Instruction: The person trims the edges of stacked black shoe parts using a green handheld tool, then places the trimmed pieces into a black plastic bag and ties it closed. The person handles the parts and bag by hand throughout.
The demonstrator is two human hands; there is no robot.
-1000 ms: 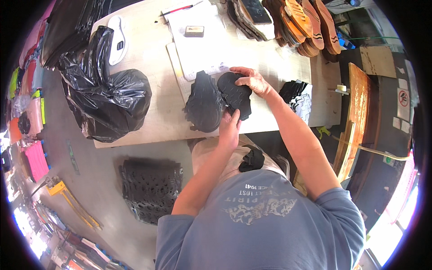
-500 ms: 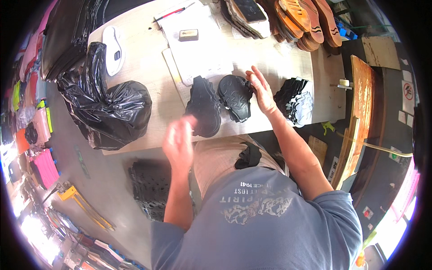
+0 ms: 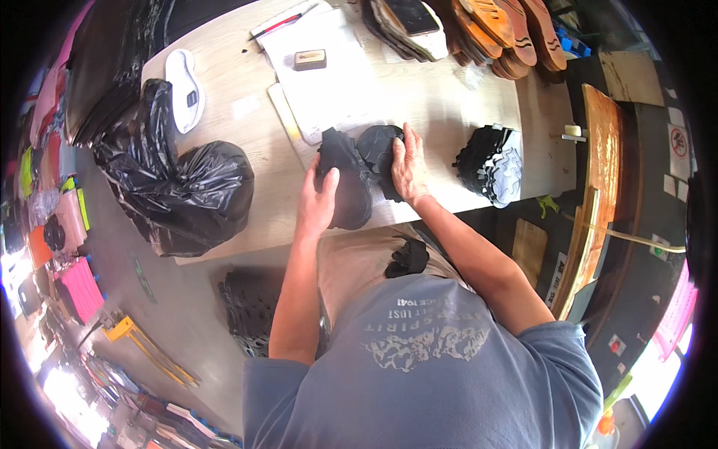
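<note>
Two black stacks of moulded, shoe-sole-shaped pieces stand side by side near the table's front edge: the left stack (image 3: 348, 196) and the right stack (image 3: 376, 146). My left hand (image 3: 318, 200) grips the outer side of the left stack, its thumb over the top edge and its fingers down the side. Against the outer side of the right stack lies my right hand (image 3: 409, 168), fingers stretched out and covering part of it. Farther right is another pile of black and grey pieces (image 3: 490, 166), apart from both hands.
A tied black plastic bag (image 3: 213, 191) sits at the table's left, beside a white sole (image 3: 184, 90). Papers (image 3: 329, 90) with a small dark block (image 3: 310, 60) and a red pen (image 3: 277, 27) lie beyond the stacks. Orange-brown sole pieces (image 3: 479, 30) and a phone (image 3: 410, 15) are at the back.
My left hand has come up against the left stack. The right hand has moved left onto the right stack, and the two stacks now sit closer together.
</note>
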